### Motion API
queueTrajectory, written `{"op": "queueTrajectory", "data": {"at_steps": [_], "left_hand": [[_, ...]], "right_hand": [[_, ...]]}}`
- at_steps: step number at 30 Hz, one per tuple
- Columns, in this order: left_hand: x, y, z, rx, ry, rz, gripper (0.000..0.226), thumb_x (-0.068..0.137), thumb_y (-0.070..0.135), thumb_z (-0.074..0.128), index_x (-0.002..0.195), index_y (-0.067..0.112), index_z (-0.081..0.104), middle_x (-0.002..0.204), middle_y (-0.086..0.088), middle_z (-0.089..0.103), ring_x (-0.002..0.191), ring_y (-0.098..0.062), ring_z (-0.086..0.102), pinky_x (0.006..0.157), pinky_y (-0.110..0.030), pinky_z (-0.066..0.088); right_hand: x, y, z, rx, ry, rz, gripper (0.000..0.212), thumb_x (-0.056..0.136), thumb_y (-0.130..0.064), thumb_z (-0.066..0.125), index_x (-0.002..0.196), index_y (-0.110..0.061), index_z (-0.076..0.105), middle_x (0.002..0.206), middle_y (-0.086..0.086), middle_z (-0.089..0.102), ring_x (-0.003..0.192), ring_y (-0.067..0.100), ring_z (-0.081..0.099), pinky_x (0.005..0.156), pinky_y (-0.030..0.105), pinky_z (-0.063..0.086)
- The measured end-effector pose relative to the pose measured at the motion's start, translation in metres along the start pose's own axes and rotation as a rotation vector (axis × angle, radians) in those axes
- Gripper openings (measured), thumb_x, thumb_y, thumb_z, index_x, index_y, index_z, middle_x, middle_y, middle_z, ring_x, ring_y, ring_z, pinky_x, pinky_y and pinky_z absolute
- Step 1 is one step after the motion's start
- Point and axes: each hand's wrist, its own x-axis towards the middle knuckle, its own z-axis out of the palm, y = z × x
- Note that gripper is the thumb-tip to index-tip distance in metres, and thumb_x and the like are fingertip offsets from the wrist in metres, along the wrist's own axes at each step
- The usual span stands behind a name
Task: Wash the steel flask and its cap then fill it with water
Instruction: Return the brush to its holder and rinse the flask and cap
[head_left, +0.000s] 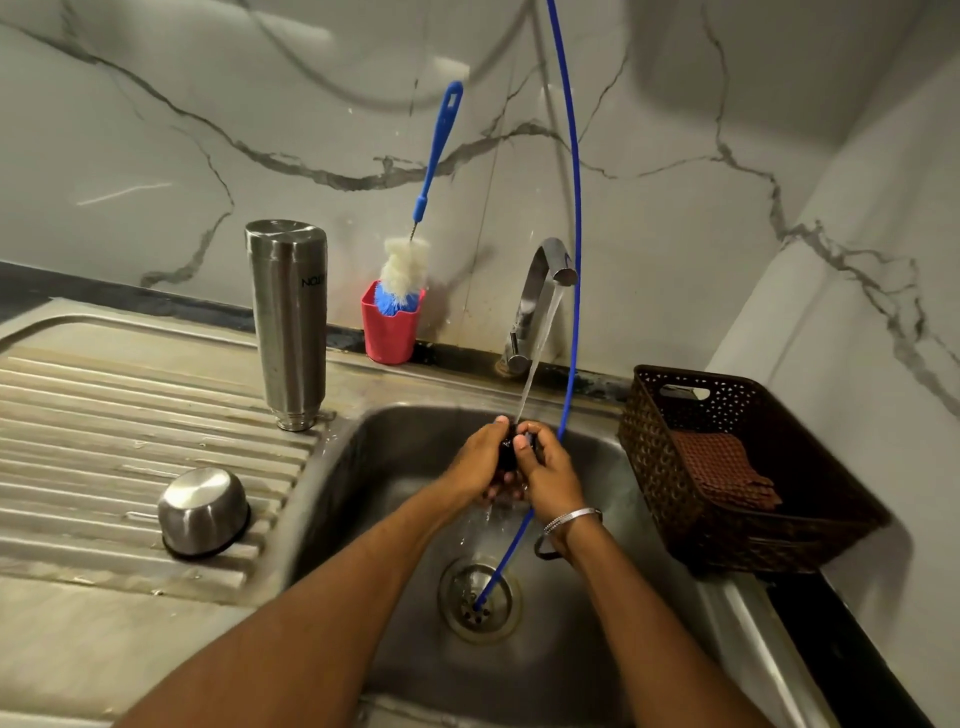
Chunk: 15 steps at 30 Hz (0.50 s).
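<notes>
Seen from the head camera, looking down into a steel sink (395, 441) set in a steel surface (104, 660) against a marble-patterned wall.

Both hands meet over the middle of the basin, under a stream of water (540, 348) running from a curved steel tap (540, 291) at the back edge. The left hand (480, 460) and the right hand (550, 478) together hold a small dark cap (508, 451) between them. The fingers of both hands are curled around it, with the right thumb pressed on its top. Most of the cap is hidden by the hands. Water drips from the hands toward the drain (478, 600) below. A thin metal bangle (571, 517) sits on the right wrist.

The flask (288, 322) stands upside down, mouth down, on the ribbed drainboard (78, 441) to the left of the basin, well apart from the hands. Nearer the camera on the same drainboard lies a small steel bowl (203, 512), also turned upside down.

Behind the sink, between the flask and the tap, a red cup (390, 327) holds a bottle brush (415, 249) with a blue handle leaning against the wall, bristles down.

A thin blue tube (575, 208) hangs from above, passes just beside the tap and the right hand, and ends at the drain.

To the right of the basin sits a dark brown woven basket (675, 493) with a folded reddish-brown cloth (722, 467) inside.
</notes>
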Motion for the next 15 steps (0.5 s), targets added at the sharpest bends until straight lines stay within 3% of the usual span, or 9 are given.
{"op": "queueTrajectory", "data": {"at_steps": [2,5,8,10,12,15], "left_hand": [[0.000,0.003,-0.003,-0.132,0.005,-0.197,0.061,0.107,0.055,0.024,0.086,0.010,0.060,0.054,0.000,0.051,0.038,-0.008,0.044,0.038,-0.018,0.033],[0.009,-0.002,-0.008,-0.251,-0.001,-0.252,0.056,0.106,0.054,0.033,0.079,0.011,0.058,0.057,-0.002,0.048,0.042,-0.009,0.037,0.040,-0.021,0.028],[0.010,-0.002,-0.007,-0.179,0.014,-0.135,0.045,0.104,0.052,0.041,0.096,0.017,0.068,0.073,-0.005,0.061,0.056,-0.012,0.053,0.055,-0.026,0.042],[0.006,-0.004,-0.007,-0.154,-0.064,-0.062,0.035,0.102,0.050,0.051,0.116,0.023,0.066,0.095,-0.003,0.073,0.081,-0.015,0.070,0.070,-0.029,0.055],[0.001,-0.009,-0.008,-0.135,-0.092,-0.038,0.036,0.096,0.042,0.065,0.127,0.026,0.058,0.116,-0.003,0.071,0.104,-0.018,0.069,0.088,-0.036,0.060],[0.001,-0.012,-0.006,-0.099,0.011,0.023,0.037,0.092,0.032,0.073,0.125,0.024,0.057,0.120,-0.003,0.066,0.110,-0.018,0.065,0.094,-0.038,0.058]], "right_hand": [[-0.001,0.003,-0.001,0.031,-0.042,0.012,0.012,0.104,-0.020,0.052,0.115,-0.021,0.058,0.108,0.013,0.068,0.085,0.032,0.070,0.077,0.061,0.058],[0.000,0.004,0.006,0.183,-0.005,0.101,0.014,0.106,-0.017,0.048,0.116,-0.025,0.055,0.103,0.013,0.068,0.080,0.026,0.068,0.084,0.063,0.054],[0.003,0.002,0.005,0.293,0.044,0.192,0.023,0.108,-0.016,0.041,0.125,-0.024,0.053,0.110,0.014,0.071,0.083,0.024,0.072,0.075,0.047,0.060],[0.001,0.000,-0.001,0.268,0.045,0.210,0.025,0.106,-0.013,0.044,0.127,-0.019,0.056,0.115,0.013,0.070,0.094,0.026,0.072,0.075,0.042,0.062],[-0.003,-0.001,-0.003,0.247,0.041,0.218,0.026,0.102,-0.006,0.051,0.125,-0.014,0.061,0.114,0.012,0.070,0.099,0.028,0.070,0.080,0.045,0.062],[-0.007,-0.005,-0.002,0.293,0.045,0.233,0.026,0.099,0.002,0.053,0.119,-0.009,0.064,0.109,0.013,0.072,0.094,0.027,0.071,0.071,0.038,0.063]]}}
